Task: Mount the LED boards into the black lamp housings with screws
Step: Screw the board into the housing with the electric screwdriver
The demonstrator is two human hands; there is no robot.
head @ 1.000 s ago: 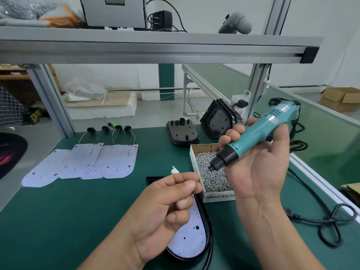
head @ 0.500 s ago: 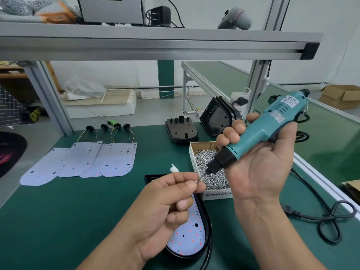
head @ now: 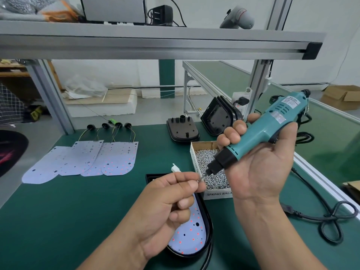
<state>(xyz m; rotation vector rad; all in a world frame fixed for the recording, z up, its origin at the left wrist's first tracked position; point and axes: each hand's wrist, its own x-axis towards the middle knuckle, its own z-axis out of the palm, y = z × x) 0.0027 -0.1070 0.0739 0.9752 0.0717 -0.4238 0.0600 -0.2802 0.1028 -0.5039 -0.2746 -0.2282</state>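
White LED board point(head: 191, 236) flat inside black housing point(head: 209, 227), just before screw box point(head: 216, 194); four more boards point(head: 87, 160) overlapping well left of it.

Screw point(head: 198, 180) against screwdriver point(head: 263, 131) bit

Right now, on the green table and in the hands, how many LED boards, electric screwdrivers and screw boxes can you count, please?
Loose LED boards: 4
LED board in the black housing: 1
Electric screwdriver, in the right hand: 1
Screw box: 1
Total: 7
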